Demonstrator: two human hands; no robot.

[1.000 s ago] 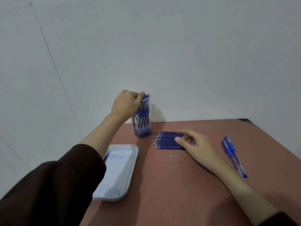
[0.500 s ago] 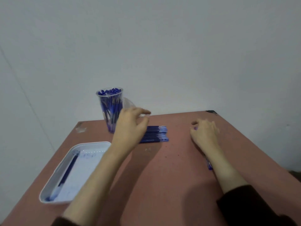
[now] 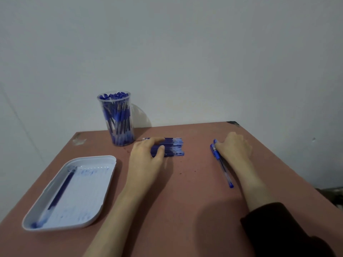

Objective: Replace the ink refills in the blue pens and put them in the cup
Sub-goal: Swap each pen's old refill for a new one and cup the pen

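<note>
A clear plastic cup [image 3: 118, 119] packed with blue pens stands at the table's back left. Just right of it lies a flat pile of blue ink refills [image 3: 173, 147]. My left hand [image 3: 146, 158] is on the pile's left half, with the index finger along the far side and the thumb against the near refills, pinching them. Two blue pens [image 3: 222, 168] lie side by side on the right. My right hand [image 3: 234, 148] covers their far ends with its fingers curled down onto them; the fingertips are hidden.
A white tray [image 3: 104, 184] sits at the front left with one dark blue refill [image 3: 59, 193] along its left side and ink smears on its floor. The reddish-brown table [image 3: 185, 210] ends at a wall behind and drops off on the right.
My left hand left the cup and came down onto the refill pile. My right hand left the pile and moved right onto the two pens. The camera view shifted left.
</note>
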